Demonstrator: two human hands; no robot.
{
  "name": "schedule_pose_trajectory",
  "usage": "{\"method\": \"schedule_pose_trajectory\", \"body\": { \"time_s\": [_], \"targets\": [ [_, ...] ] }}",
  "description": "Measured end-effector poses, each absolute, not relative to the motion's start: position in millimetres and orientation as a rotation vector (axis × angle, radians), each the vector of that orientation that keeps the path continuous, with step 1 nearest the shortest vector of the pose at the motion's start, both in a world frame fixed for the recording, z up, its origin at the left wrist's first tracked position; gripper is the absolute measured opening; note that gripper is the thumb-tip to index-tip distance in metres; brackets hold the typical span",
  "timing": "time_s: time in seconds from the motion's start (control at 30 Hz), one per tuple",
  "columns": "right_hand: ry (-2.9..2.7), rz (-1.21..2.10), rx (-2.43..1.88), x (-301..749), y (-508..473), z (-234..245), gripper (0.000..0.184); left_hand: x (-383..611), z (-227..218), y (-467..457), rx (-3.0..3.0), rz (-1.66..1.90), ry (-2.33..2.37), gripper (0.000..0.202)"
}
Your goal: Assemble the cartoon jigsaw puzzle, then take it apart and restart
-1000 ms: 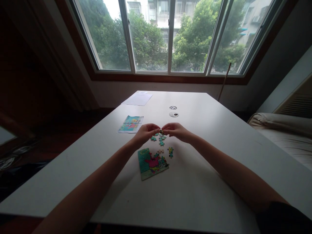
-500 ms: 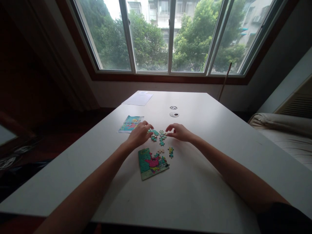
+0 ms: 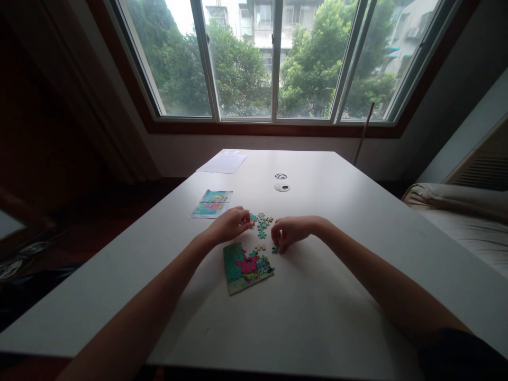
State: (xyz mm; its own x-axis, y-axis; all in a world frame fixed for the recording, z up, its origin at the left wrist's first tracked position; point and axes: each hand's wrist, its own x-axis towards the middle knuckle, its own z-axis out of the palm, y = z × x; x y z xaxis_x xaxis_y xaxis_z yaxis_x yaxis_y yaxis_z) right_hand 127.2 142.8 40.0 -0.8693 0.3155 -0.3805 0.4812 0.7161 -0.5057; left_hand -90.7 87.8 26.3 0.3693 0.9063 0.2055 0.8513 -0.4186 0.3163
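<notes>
My right hand (image 3: pixel 292 230) reaches down with thumb and fingers pinched over a small joined cluster of jigsaw pieces; a teal end (image 3: pixel 275 250) of it shows at the fingertips, and the rest is hidden by the hand. My left hand (image 3: pixel 232 224) has its fingers curled together at the left side of the loose jigsaw pieces (image 3: pixel 261 231); what is between its fingertips cannot be made out. Nearer me lies a partly assembled jigsaw puzzle (image 3: pixel 238 267), teal with a pink cartoon figure. A pale jigsaw piece (image 3: pixel 260 247) rests just above its top edge.
A printed picture sheet (image 3: pixel 212 203) lies left of the loose pieces on the white table (image 3: pixel 337 317). Farther back are a white paper (image 3: pixel 224 163) and two round discs, the nearer disc (image 3: pixel 281 187) and the farther disc (image 3: pixel 280 176). A window stands beyond the table.
My right hand has come nearer me, from beside the loose pieces onto the small yellow-and-teal cluster. My left hand has drawn slightly back and its fingers have closed.
</notes>
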Motion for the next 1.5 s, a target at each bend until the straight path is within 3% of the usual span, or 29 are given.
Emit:
{"method": "schedule_pose_trajectory", "body": {
  "time_s": [0.27, 0.57, 0.7, 0.83, 0.93, 1.1, 1.27, 1.5],
  "targets": [
    [2.750, -0.871, 0.635, 127, 138, 45, 0.021, -63, 36, 72, 2.415, 0.437, 1.274, 0.018],
    [2.810, -1.708, 0.744, 126, 144, 49, 0.024, -68, 31, 79, 2.296, 0.626, 1.342, 0.030],
    [2.844, -1.886, 0.877, 126, 150, 44, 0.023, -78, 35, 84, 2.265, 0.651, 1.439, 0.033],
    [2.920, -1.774, 1.091, 122, 156, 32, 0.021, -91, 35, 88, 2.275, 0.587, 1.634, 0.031],
    [3.102, -1.485, 1.203, 118, 153, 25, 0.020, -103, 32, 91, 2.299, 0.530, 1.833, 0.025],
    [3.222, -1.019, 0.851, 110, 132, 31, 0.018, -120, 31, 93, 2.277, 0.488, 2.099, 0.025],
    [3.032, -0.912, 0.643, 107, 122, 34, 0.025, -130, 37, 92, 2.229, 0.387, 2.211, 0.026],
    [3.097, -0.905, 0.881, 109, 134, 25, 0.011, -142, 39, 92, 2.167, 0.161, 2.120, 0.039]
  ]
}}
